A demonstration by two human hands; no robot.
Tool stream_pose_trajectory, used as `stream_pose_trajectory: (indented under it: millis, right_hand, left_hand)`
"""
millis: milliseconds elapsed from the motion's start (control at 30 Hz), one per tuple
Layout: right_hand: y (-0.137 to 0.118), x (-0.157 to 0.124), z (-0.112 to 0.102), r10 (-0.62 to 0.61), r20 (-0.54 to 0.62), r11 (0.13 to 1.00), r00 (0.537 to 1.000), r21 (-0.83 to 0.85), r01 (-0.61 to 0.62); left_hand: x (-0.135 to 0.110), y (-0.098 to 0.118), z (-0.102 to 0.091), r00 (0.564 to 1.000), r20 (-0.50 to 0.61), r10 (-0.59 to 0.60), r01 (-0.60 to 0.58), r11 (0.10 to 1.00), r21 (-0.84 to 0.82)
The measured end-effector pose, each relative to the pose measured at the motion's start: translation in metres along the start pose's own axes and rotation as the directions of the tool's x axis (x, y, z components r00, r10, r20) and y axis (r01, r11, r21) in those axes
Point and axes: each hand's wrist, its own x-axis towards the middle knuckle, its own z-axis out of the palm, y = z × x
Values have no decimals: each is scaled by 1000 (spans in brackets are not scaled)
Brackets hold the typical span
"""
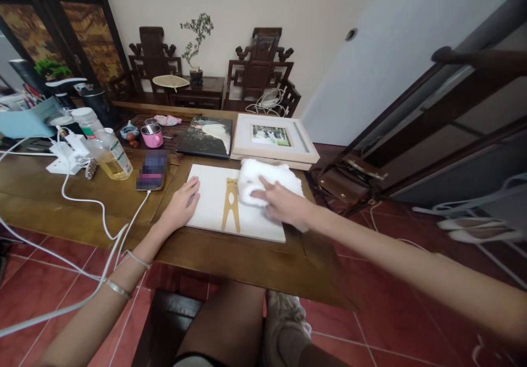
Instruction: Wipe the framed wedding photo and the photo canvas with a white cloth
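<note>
A flat white board (209,208) with a tan, A-shaped figure (231,205) on its face lies on the wooden table in front of me. My left hand (184,203) rests on the board's left edge, fingers stretched out flat. On the right side of the board, my right hand (284,201) grips a bunched white cloth (269,178) and presses it down. The cloth covers the board's upper right corner and hangs past its right edge. Part of my right fingers sinks into the cloth.
Behind the board lie a dark picture panel (206,135) and a light-framed photo (307,142). To the left are a phone (153,170) on a cable, a bottle of yellowish liquid (113,158), a power strip (68,156) and a pink cup (152,135). A brown bag (343,183) hangs at right.
</note>
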Motion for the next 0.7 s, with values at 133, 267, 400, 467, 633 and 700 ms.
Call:
stream_pose_trajectory:
  millis: [133,267,400,467,633,700]
  right_hand:
    - [-39,-49,-6,-101,129,994,986,62,94]
    - [-51,-70,-18,-145,196,985,970,125,122]
    - [-21,-43,-13,-93,140,993,986,91,80]
    - [2,-17,-10,-94,87,992,992,88,86]
    - [42,36,-13,-115,12,992,993,51,114]
    - [44,39,-14,-122,-7,992,993,36,122]
  left_hand:
    - [0,0,1,1000,16,-1,1,999,33]
    - [0,0,2,1000,13,3,-4,1000,31]
    - [0,0,1,1000,23,0,0,999,32]
    - [0,0,1,1000,28,2,-3,999,33]
    - [1,1,-1,1000,9,1,-2,1000,29]
    - [1,2,-2,1000,3,1,-1,1000,30]
